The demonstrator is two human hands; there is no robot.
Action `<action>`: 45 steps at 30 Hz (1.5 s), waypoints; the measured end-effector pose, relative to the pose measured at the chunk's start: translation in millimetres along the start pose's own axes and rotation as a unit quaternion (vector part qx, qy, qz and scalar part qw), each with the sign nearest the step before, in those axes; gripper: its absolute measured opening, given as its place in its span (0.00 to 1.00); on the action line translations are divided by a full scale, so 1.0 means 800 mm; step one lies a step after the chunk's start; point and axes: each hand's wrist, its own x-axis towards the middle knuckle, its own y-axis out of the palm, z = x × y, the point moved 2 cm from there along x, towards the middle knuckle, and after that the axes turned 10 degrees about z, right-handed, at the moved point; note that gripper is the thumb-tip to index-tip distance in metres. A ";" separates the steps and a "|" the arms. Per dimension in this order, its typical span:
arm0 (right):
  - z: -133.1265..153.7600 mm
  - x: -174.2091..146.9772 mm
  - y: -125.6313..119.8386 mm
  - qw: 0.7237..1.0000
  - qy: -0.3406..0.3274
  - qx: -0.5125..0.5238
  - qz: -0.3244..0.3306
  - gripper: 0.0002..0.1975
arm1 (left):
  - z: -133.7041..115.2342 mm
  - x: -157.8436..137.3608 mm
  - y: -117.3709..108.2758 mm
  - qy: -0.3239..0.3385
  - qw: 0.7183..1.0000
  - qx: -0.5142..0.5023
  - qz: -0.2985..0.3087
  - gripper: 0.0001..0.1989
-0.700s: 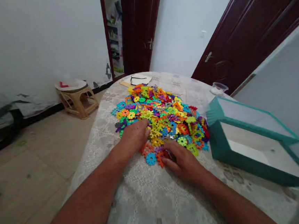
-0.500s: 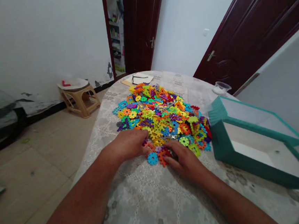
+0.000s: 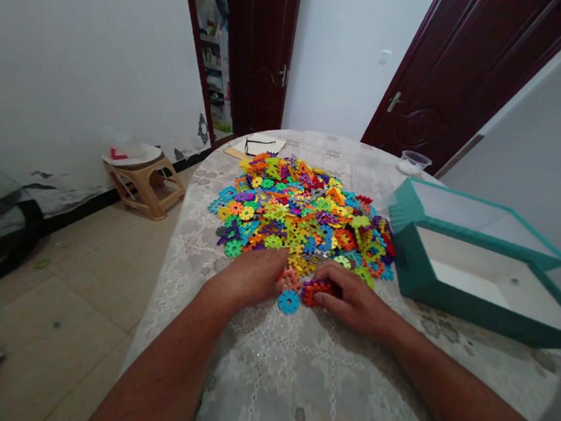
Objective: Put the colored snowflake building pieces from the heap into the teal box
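A heap of colourful plastic interlocking pieces (image 3: 291, 216), some round and notched, lies on the table in front of me. At its near edge my left hand (image 3: 252, 278) is closed, fingertips at a salmon square-cut interlocking piece (image 3: 289, 278); part of its grip is hidden. My right hand (image 3: 354, 296) has thumb and fingers closed round red-orange interlocking pieces (image 3: 313, 293), with a purple edge showing behind. Just below, between the hands, a blue notched disc (image 3: 288, 301) lies flat on the tablecloth.
An open teal box (image 3: 464, 286) with a white inside stands at the right. Beyond the heap are glasses on paper (image 3: 260, 145) and, at far right, a clear plastic cup (image 3: 414, 161). A beige stool (image 3: 148, 183) stands on the floor at left.
My left hand has shifted slightly right, and the salmon piece with it. The red-orange pieces in my right hand have turned and now sit tilted between thumb and fingers.
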 end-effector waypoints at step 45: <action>-0.055 -0.055 -0.092 0.973 0.126 -0.195 -0.016 0.08 | -0.062 0.041 0.023 0.128 0.981 -0.131 -0.064 0.05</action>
